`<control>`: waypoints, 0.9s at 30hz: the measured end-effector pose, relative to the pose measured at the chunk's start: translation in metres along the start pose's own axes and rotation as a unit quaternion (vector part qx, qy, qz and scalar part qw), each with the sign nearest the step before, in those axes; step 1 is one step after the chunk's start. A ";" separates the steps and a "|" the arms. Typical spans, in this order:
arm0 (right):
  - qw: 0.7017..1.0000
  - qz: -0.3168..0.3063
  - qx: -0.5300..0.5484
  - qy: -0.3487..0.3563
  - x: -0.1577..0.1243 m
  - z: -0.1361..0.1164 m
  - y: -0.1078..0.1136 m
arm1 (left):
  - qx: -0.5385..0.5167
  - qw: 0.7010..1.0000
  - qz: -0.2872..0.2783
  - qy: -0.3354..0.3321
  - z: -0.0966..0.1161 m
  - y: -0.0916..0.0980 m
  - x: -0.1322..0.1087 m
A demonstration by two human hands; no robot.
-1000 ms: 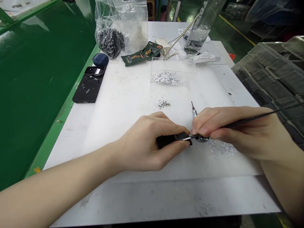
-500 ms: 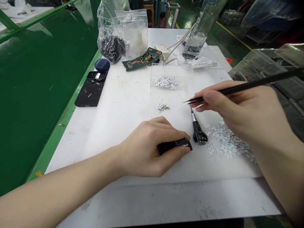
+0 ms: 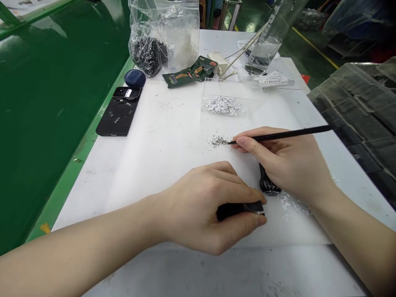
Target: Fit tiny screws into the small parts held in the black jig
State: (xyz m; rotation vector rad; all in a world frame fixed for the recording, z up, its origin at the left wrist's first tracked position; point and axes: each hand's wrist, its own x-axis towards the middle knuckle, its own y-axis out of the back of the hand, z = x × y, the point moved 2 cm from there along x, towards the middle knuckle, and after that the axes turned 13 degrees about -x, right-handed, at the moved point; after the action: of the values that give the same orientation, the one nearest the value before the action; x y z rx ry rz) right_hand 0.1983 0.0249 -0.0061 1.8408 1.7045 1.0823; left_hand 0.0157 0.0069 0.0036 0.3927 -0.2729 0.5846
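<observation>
The left hand (image 3: 198, 206) has its fingers wrapped narrow around a small black block (image 3: 232, 211), thumb underneath. Beside it, a small screwdriver (image 3: 267, 185) lies by the right hand (image 3: 286, 165), whose fingers pinch black tweezers (image 3: 278, 135) — tips just beside a pile of dark specks (image 3: 219, 141).

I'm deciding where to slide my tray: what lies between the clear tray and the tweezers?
In the head view, a small pile of dark specks lies between the clear tray and the tweezers, on the white sheet.
</observation>
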 end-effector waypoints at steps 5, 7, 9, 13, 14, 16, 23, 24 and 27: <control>1.000 0.006 0.000 -0.013 -0.001 0.001 -0.002 | -0.005 1.000 -0.013 -0.012 -0.001 0.000 0.000; 1.000 0.009 0.004 -0.017 -0.001 -0.001 0.000 | 0.004 1.000 0.000 -0.014 0.000 0.000 -0.001; 0.999 0.021 0.012 -0.021 -0.002 -0.004 0.005 | 0.014 1.000 0.014 -0.019 0.001 -0.001 -0.002; 0.998 0.056 0.007 -0.024 -0.009 -0.011 0.023 | 0.026 0.999 0.036 -0.030 0.002 -0.001 -0.003; 0.998 0.059 0.012 -0.016 -0.012 -0.012 0.029 | 0.031 0.998 0.045 -0.029 0.002 0.000 -0.004; 0.998 0.052 0.038 0.017 -0.019 -0.013 0.038 | 0.045 0.997 0.060 -0.019 0.001 0.001 -0.003; 0.973 -0.061 0.181 0.132 -0.031 -0.008 0.043 | 0.055 0.997 0.048 0.026 0.003 0.003 0.001; 0.968 -0.076 0.192 0.143 -0.031 -0.007 0.042 | 0.055 0.997 0.046 0.032 0.004 0.003 0.001; 0.962 -0.101 0.188 0.169 -0.030 -0.006 0.038 | 0.053 0.997 0.042 0.038 0.006 0.003 0.001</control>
State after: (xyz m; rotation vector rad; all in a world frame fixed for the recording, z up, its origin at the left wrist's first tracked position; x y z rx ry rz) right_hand 0.2203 -0.0119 0.0179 1.7056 2.3830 1.0918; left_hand 0.0138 0.0071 0.0097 0.4620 -0.1871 0.6959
